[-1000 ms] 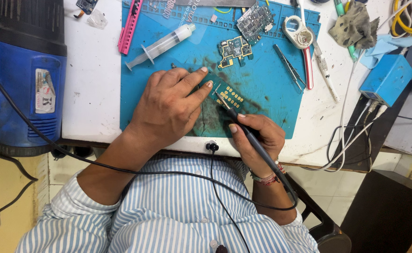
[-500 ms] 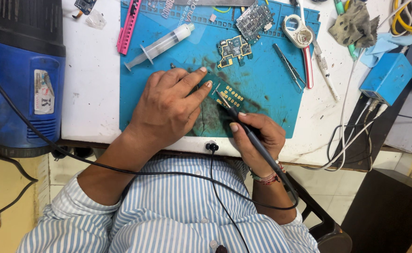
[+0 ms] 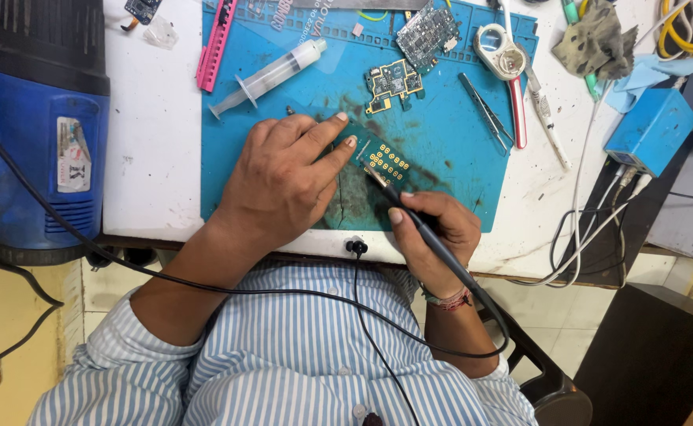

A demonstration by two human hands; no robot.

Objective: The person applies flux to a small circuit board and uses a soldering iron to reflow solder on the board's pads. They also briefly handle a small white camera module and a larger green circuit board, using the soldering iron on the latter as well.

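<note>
My left hand [image 3: 283, 185] lies flat on the blue mat [image 3: 457, 170], fingers spread and open, two fingertips pinning the near end of the small green board [image 3: 384, 160]. That board sits on the mat between my two hands, its rows of gold pads facing up. My right hand [image 3: 433, 237] is closed round the black iron [image 3: 425, 237], held like a pen, thumb on top, tip resting on the board's near edge. The iron's black cord [image 3: 283, 292] loops back across my striped shirt.

Further up the mat, a second, bare board [image 3: 394, 83] lies well apart from the one I'm working on, with a grey shielded board [image 3: 427, 33] just beyond it. A syringe [image 3: 271, 75] lies slanted at the mat's left side, a pink tool [image 3: 214, 43] beside it. Tweezers [image 3: 484, 118] lie to the right, near a red-handled loupe [image 3: 504, 67]. A blue box [image 3: 650, 130] sits off the mat on the right, and the big blue heat gun [image 3: 39, 126] stands far left.
</note>
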